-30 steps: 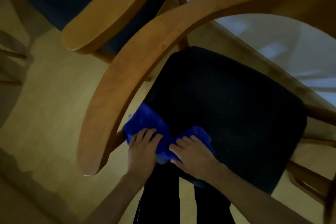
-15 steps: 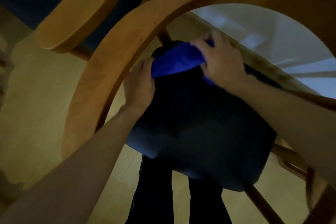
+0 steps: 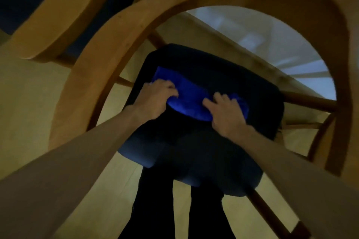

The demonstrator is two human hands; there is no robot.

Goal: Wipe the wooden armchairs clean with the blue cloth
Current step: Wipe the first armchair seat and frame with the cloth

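The blue cloth [image 3: 189,99] lies bunched on the dark seat cushion [image 3: 204,145] of the near wooden armchair [image 3: 108,48]. My left hand [image 3: 153,101] grips the cloth's left end with curled fingers. My right hand [image 3: 226,114] lies on its right end, fingers spread and pressing down. The chair's curved wooden armrest and back rail arch over both arms. The dim light hides fine detail.
A second wooden armchair [image 3: 58,17] with a dark seat stands at the upper left, close beside the first. A white table surface [image 3: 262,44] with a wooden edge runs behind the seat. My dark trouser legs [image 3: 155,209] stand below on the pale wooden floor [image 3: 35,103].
Both hands have drawn the cloth back from the seat's far edge toward its middle. One second ago they held it at the near left corner.
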